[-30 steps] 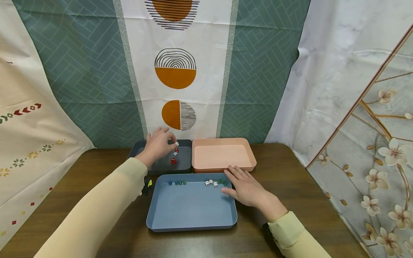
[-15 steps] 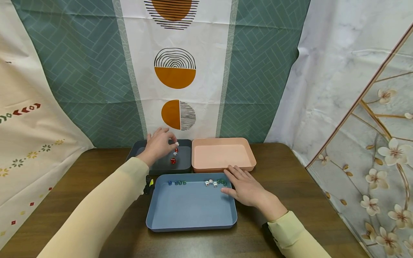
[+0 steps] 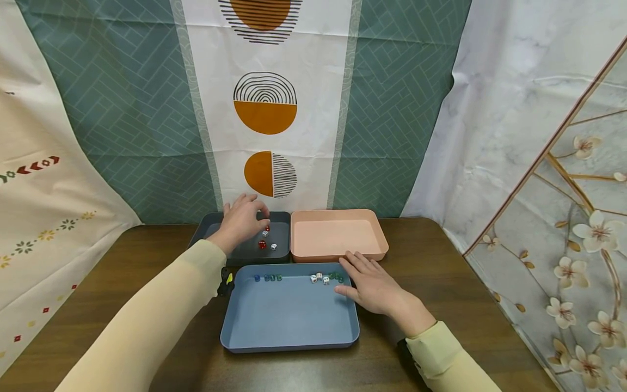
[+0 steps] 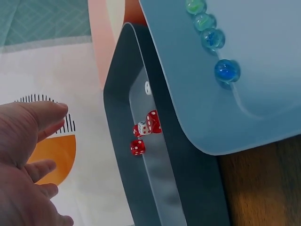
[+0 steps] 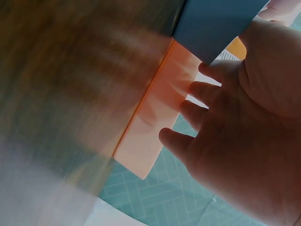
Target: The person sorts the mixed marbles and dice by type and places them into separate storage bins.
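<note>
My left hand (image 3: pixel 240 220) hovers over the dark grey tray (image 3: pixel 281 218), fingers relaxed and holding nothing. In that tray lie a white die (image 3: pixel 274 246) near the front right, a larger red die (image 3: pixel 262 245), and other small red and white dice. The left wrist view shows a red die (image 4: pixel 138 147) and the white die (image 4: pixel 147 88) inside the tray wall, apart from the fingertips. My right hand (image 3: pixel 369 283) spreads its fingers over the back right corner of the blue tray (image 3: pixel 289 321), fingertips overlapping the front of the pink tray (image 3: pixel 338 234).
Along the blue tray's back wall sit a blue marble (image 3: pixel 257 277), green glass marbles (image 3: pixel 272 277), white dice (image 3: pixel 319 276) and more green pieces (image 3: pixel 335 276). All three trays stand on a wooden table (image 3: pixel 416 256), with hanging cloth (image 3: pixel 392 109) right behind.
The white die pinched in my left fingers has been let go and now lies in the dark tray, right of the larger red die. My right hand has stayed put.
</note>
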`<state>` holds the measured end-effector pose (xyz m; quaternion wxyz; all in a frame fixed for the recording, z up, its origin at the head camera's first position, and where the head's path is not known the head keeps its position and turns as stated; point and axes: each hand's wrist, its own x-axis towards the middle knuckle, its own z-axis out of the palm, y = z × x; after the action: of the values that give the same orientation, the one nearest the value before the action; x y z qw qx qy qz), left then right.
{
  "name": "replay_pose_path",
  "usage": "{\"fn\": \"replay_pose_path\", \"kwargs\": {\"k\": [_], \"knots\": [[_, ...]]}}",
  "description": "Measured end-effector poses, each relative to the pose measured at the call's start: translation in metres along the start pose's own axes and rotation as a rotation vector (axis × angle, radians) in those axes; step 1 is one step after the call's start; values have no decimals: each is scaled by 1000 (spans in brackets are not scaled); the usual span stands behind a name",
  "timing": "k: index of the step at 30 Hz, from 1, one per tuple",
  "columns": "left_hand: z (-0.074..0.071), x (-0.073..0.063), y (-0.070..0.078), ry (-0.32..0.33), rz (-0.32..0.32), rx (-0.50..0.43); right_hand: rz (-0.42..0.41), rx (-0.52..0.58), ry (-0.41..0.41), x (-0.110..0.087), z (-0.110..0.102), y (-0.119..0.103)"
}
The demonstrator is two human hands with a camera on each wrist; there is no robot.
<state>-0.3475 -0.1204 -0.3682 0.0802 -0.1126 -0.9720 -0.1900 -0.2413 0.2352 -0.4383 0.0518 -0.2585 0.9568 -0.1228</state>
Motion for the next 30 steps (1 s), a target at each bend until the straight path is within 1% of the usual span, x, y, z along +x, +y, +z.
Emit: {"fn": "replay_pose_path", "kwargs": {"k": [3,10,17,23,30], "knots": [[0,-1,0,6,14,9,2,10,-1,0,0,0],[7,-5,4,-31,58,37,4,6,-5,-1,-2,0],[9,-17,19,-33,122,79,-7,5,1,0,-1,0],[15,-26,29,-33,185,118,-21,0,10,1,0,1],[19,-36,42,-33,242,135,-15,12,8,0,-1,-1]]}}
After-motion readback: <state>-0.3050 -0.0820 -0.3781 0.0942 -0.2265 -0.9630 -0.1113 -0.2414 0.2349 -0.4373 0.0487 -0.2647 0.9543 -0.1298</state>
